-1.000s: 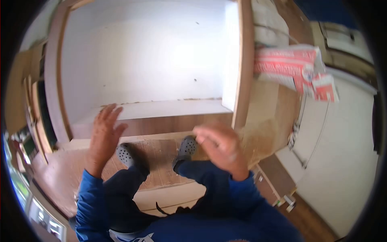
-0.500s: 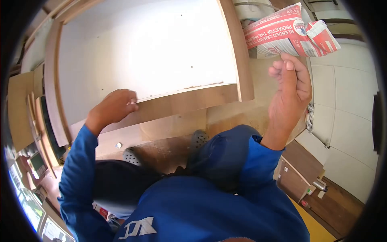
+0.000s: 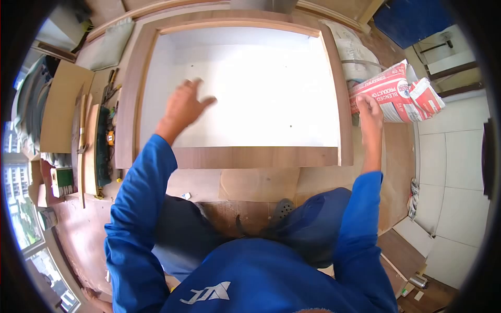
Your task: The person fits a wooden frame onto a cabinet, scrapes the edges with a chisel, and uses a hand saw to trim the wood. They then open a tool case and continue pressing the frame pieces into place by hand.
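Observation:
A shallow cabinet box with a white inside panel (image 3: 250, 94) and a wood-grain frame (image 3: 250, 157) lies in front of me. My left hand (image 3: 183, 107) is over the left part of the white panel, thumb and fingers apart, holding nothing. Beyond the frame's right side is my right hand (image 3: 370, 117), its fingers curled in toward the thumb. Whatever may be between those fingers is too small or hidden to make out. Behind that hand lies a red and white cement bag (image 3: 394, 96), partly covered by it.
To the left lie wooden strips (image 3: 93, 151), a cardboard sheet (image 3: 63, 107) and an orange tape measure (image 3: 110, 137). A pale sack (image 3: 112, 44) rests at the upper left. White floor tiles (image 3: 451, 156) stretch along the right. My feet are below the box's near edge.
My left hand has risen from the frame's near edge to above the white panel, fingers spreading. My right hand stays curled, now closer to the frame. The view has shifted, showing the whole box.

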A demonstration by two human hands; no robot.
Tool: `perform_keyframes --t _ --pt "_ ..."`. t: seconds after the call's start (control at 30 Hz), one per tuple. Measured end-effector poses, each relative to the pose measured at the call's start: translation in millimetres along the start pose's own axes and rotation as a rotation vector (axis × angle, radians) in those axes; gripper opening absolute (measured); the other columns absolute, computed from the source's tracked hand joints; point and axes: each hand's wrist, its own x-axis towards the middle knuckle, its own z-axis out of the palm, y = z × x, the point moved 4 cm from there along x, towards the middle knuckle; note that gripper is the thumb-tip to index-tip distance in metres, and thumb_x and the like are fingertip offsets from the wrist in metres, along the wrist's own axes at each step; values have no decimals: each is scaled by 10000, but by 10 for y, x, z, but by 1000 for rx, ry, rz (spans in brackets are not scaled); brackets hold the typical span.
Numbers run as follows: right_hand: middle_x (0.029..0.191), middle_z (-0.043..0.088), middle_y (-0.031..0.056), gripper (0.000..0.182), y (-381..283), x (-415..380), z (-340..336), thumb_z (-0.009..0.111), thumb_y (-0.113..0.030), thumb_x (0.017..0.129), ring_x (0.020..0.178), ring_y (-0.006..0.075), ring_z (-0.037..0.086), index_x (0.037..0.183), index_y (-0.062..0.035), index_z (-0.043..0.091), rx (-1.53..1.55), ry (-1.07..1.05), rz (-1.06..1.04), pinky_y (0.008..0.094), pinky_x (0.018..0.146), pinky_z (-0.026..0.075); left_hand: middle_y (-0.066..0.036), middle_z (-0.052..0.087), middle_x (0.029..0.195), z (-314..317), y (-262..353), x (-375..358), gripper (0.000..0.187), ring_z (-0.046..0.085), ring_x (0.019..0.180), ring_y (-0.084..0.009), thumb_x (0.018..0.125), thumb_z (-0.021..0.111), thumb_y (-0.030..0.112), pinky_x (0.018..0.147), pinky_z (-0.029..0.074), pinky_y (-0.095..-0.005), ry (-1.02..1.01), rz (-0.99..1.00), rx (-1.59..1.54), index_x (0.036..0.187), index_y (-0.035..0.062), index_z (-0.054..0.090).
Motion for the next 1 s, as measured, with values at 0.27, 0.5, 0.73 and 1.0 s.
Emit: perform_keyframes --t 0.27,0.5,0.73,1.0 --pt "1458 542 320 1043 1028 703 420 799 -567 808 1379 412 524 1513 100 416 -663 13 44 433 1146 410 -289 633 1322 -961 -2404 -256 1016 587 1278 -446 787 638 836 1064 465 -521 355 -861 323 1344 -14 608" --pt "1639 299 327 1282 1132 582 538 828 -577 746 1558 407 261 1606 111 174 -453 -183 177 401 1249 270 -235 578 1460 -449 -3041 -723 1059 528 1371 -281 852 634 789 1126 394 -382 101 -838 -590 1445 -85 553" --pt "1414 592 211 1038 1614 753 908 933 -345 755 1223 294 617 1523 97 390 301 -625 294 364 1083 468 -139 584 1461 -310 -3301 -897 715 550 1319 -239 987 558 567 1136 359 -307 -68 -602 -687 1474 44 538" --pt "1586 382 349 1150 1336 690 551 776 -482 777 1496 433 372 1599 100 221 -513 -182 33 414 1216 302 -232 615 1407 -466 -2858 -803 968 587 1299 -295 839 692 750 1110 397 -344 -112 -1046 -690 1361 -63 634"
